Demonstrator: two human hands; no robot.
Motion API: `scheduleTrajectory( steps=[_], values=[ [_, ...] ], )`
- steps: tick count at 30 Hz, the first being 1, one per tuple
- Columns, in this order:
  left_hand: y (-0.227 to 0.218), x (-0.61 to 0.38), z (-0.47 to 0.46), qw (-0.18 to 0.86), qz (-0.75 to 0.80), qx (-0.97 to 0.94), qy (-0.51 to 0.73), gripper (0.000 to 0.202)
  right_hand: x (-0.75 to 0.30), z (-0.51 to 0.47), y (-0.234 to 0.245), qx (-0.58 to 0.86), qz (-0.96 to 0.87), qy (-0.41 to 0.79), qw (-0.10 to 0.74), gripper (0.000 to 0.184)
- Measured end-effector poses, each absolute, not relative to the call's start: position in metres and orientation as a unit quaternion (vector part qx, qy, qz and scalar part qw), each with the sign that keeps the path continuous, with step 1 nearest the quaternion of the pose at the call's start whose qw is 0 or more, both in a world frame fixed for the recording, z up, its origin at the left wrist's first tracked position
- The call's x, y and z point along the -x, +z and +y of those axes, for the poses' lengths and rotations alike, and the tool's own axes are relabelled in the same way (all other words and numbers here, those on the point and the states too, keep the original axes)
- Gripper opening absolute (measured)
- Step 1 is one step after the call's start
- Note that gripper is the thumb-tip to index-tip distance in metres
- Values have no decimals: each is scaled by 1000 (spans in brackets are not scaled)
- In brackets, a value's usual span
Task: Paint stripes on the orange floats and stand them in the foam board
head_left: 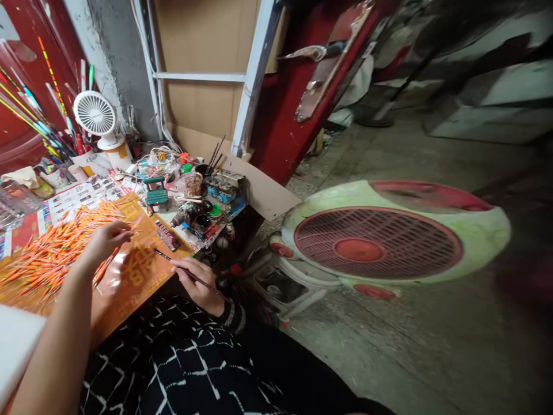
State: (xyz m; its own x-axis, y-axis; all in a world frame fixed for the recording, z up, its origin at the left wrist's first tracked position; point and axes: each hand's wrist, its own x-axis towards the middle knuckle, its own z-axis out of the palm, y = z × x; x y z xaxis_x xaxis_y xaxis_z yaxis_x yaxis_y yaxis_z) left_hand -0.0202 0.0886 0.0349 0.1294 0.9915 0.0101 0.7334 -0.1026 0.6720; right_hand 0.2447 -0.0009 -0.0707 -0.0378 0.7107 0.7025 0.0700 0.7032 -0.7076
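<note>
- Nearest, below the tabletop's near edge: lap in black-and-white patterned cloth (185, 357).
- Across the near edge, toward its right end: right hand (194, 288), fingers closed in a writing grip around a slender dark brush (163, 255); tip over the bare orange tabletop (125, 305), apart from the heap; contact with the surface impossible to tell.
- Farther left, above the near side of the heap: left hand (103, 245), fingers bent; impossible to tell whether pinched on a piece or released.
- Over the tabletop's left part: heap of slender orange pieces (56, 248), loosely tangled. By judgement, orange bodies already coloured, brushwork apparently under way; finished and remaining shares impossible to separate.
- Just beyond the brush tip: small patterned box (168, 235).
- Toward the far right corner: open dark pot (203, 222) and green lid (215, 211), supplies apparently laid out for use.
- Near the far edge: spare brushes (213, 158) upright on the right, white fan (95, 113) farther left.
</note>
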Motion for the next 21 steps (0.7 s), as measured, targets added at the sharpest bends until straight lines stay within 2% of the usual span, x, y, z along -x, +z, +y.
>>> scheduleTrajectory(
  steps=[3, 9, 21],
  values=[
    [35, -7, 93, 374, 550, -723, 189, 33, -251, -4, -73, 294, -680, 249, 624, 25],
    [16, -17, 90, 455, 546, -681, 176, 34, -264, -6, -76, 311, -687, 244, 609, 25],
    [5, -19, 82, 529, 542, -606, 242, 35, -256, 1, -90, 327, -692, 227, 603, 24]
  ],
)
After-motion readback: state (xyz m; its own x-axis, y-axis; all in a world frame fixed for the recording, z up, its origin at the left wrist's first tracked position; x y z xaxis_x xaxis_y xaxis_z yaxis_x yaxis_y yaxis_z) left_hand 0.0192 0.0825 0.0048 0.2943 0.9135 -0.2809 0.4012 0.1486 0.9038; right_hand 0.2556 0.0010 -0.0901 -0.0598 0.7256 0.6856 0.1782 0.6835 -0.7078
